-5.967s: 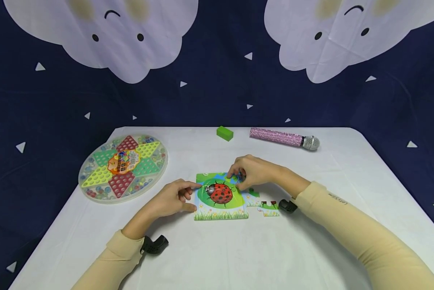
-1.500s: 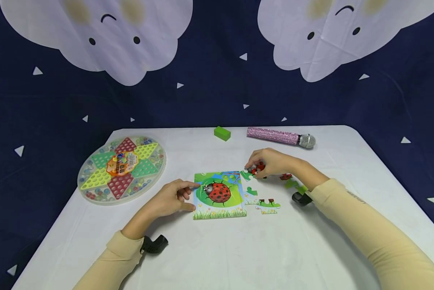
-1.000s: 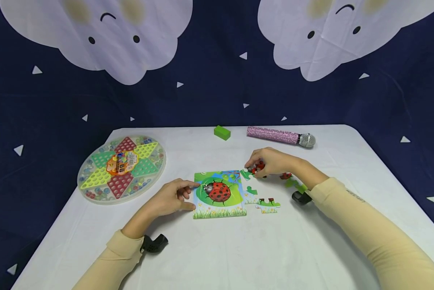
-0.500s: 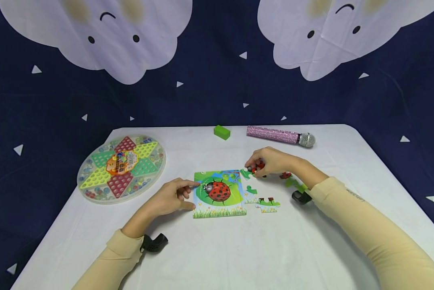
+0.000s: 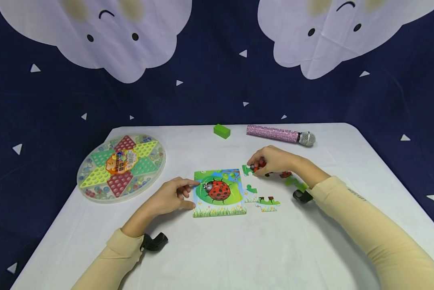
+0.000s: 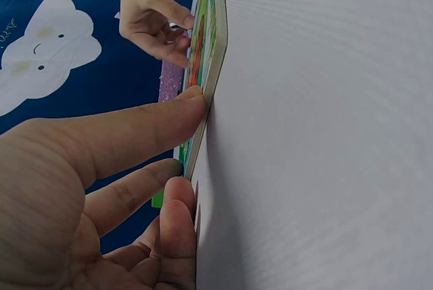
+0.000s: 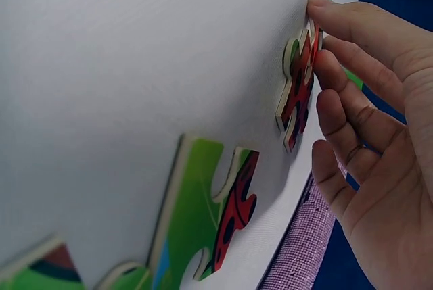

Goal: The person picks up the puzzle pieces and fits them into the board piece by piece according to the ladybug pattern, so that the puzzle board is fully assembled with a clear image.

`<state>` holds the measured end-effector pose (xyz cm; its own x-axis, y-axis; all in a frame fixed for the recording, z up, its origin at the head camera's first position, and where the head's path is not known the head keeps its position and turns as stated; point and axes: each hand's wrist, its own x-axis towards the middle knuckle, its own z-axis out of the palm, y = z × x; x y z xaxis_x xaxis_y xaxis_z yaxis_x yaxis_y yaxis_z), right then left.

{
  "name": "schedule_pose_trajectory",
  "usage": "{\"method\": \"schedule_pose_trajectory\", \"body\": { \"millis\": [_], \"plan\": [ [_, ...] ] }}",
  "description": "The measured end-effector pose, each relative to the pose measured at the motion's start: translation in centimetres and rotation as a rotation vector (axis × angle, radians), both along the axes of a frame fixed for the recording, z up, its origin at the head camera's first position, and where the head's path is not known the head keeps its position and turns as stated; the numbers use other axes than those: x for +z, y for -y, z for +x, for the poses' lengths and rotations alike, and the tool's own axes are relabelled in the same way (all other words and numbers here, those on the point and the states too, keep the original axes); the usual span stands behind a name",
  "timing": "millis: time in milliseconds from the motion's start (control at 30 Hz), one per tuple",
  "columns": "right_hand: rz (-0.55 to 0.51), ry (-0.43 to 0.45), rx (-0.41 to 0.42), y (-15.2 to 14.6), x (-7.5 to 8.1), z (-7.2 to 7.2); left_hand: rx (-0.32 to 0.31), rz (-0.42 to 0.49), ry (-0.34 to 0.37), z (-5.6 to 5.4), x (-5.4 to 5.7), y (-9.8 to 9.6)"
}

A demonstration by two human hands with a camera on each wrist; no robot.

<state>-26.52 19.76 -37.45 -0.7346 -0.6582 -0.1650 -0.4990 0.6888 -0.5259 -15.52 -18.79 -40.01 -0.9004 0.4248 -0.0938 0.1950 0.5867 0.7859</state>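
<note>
A square ladybug puzzle board (image 5: 218, 193) lies flat on the white table. My left hand (image 5: 171, 198) is at its left side, index fingertip and thumb touching the edge with a gap between them; the other fingers are loosely curled. To the board's upper right, my right hand (image 5: 273, 160) pinches a red puzzle piece with black spots (image 7: 301, 84), close over the table. That hand partly covers the red piece. A green puzzle piece (image 5: 246, 170) lies right at its fingertips.
Loose puzzle pieces lie right of the board: a flowered piece (image 5: 251, 194), a green-and-white piece (image 5: 269, 203) and a green piece with red (image 7: 233, 209) near the right wrist. Farther back are a green block (image 5: 222, 131), a pink glitter microphone (image 5: 278, 134) and a round Chinese checkers set (image 5: 122, 167).
Since six seconds ago, my right hand has left the board's upper right corner for the loose pieces. Lately it has shifted slightly right, and the green piece beside it has turned. The left hand stays put.
</note>
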Motion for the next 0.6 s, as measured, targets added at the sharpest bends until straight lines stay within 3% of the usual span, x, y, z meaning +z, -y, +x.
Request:
{"method": "schedule_pose_trajectory", "body": {
  "millis": [600],
  "plan": [
    [-0.026, -0.030, 0.008, -0.03, 0.13, 0.21, -0.001, 0.004, 0.006, -0.04, 0.16, -0.01]
  ]
}}
